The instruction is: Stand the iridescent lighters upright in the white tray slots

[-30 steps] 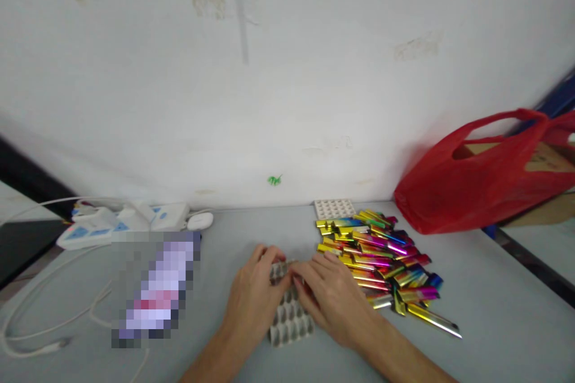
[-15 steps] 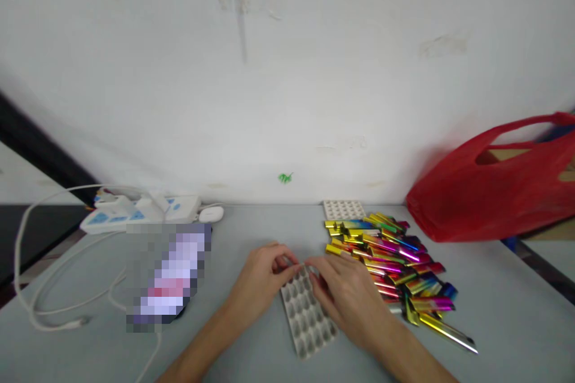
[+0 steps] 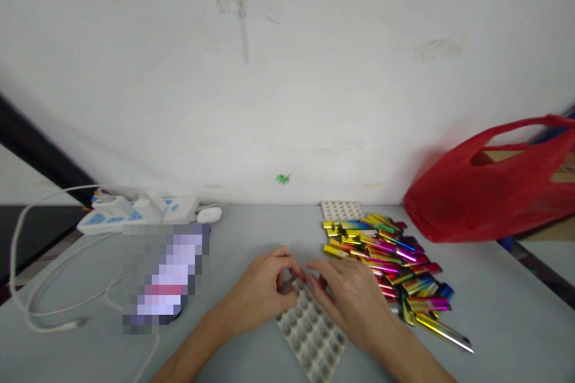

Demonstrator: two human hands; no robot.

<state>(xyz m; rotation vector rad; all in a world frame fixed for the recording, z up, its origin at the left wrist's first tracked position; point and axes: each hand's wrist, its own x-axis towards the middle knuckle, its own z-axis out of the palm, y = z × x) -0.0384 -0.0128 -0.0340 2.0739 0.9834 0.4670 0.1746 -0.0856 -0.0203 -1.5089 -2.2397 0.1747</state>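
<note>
A pale tray with rows of small round hollows (image 3: 314,335) lies tilted on the grey table between my hands. My left hand (image 3: 269,281) is at its far left corner, fingers curled and pressed together; whatever they hold is too small to make out. Across from it, my right hand (image 3: 345,287) rests by the tray's far right edge, its fingertips close to those of the left. Its fingers are bent and slightly blurred, and I cannot tell whether anything is between them. Shiny coloured foil strips (image 3: 395,263) lie heaped just right of my right hand.
Against the wall sits a second pale tray (image 3: 341,210). A red bag (image 3: 476,203) stands at the right. On the left are a phone with a blurred screen (image 3: 168,275), a white power strip (image 3: 179,209), a white case (image 3: 209,214) and looping white cables (image 3: 54,328).
The tray has shifted toward me and turned, its near end moving right. My left fingers have curled more, and a small gap shows between the fingertips of both hands.
</note>
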